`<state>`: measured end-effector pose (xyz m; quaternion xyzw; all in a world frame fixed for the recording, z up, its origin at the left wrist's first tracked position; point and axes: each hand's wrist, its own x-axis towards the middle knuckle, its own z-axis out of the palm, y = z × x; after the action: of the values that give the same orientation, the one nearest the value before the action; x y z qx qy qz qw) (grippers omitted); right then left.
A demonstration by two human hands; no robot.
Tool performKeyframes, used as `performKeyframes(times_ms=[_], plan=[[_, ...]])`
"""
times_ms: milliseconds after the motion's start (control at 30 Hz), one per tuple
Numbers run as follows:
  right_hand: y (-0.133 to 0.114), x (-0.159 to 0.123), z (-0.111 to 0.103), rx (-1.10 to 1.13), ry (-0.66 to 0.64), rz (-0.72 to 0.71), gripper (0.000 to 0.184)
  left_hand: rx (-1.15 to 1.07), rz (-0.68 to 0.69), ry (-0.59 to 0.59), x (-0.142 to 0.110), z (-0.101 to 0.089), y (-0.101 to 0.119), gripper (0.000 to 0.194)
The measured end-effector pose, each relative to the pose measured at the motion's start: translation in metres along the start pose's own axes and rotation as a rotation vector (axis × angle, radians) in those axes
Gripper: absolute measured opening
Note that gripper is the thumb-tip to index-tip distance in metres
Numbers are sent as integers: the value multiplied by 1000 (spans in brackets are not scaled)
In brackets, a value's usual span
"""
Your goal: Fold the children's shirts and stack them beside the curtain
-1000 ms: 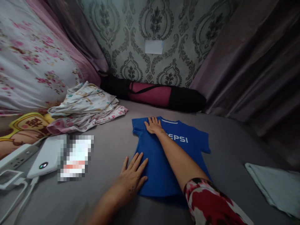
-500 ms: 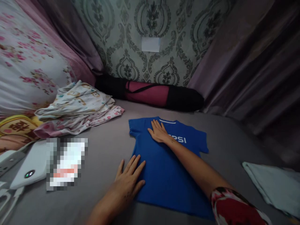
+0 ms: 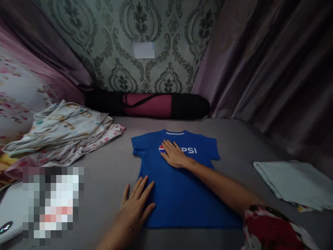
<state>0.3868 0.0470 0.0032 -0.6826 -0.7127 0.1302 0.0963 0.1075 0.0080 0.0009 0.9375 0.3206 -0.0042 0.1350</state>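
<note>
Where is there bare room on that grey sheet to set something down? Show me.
Right: between the blue shirt and the folded pale cloth. Left: between the shirt and the clothes pile. Crowded: the far left, with that pile and a white device.

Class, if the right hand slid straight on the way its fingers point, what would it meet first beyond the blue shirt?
After crossing some gray sheet, the right hand would probably meet the long black-and-pink roll, though depth is hard to judge.

In view are 1 blue shirt (image 3: 179, 198), 1 long bag (image 3: 151, 107), 1 clothes heap (image 3: 67, 126) and 1 folded bundle (image 3: 296, 184).
</note>
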Motion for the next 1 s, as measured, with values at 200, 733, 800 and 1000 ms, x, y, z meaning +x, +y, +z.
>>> performKeyframes(times_ms=[200, 733, 800, 1000], plan=[[36, -9, -10, -53, 31, 159, 76, 15, -9, 29, 1, 13, -5, 54], [32, -39, -5, -62, 122, 354, 79, 88, 15, 64, 0, 16, -12, 52], [36, -40, -8, -81, 134, 448, 80, 89, 22, 69, -1, 17, -13, 52], [68, 10, -18, -82, 202, 624, 78, 117, 0, 147, -5, 18, -6, 52]])
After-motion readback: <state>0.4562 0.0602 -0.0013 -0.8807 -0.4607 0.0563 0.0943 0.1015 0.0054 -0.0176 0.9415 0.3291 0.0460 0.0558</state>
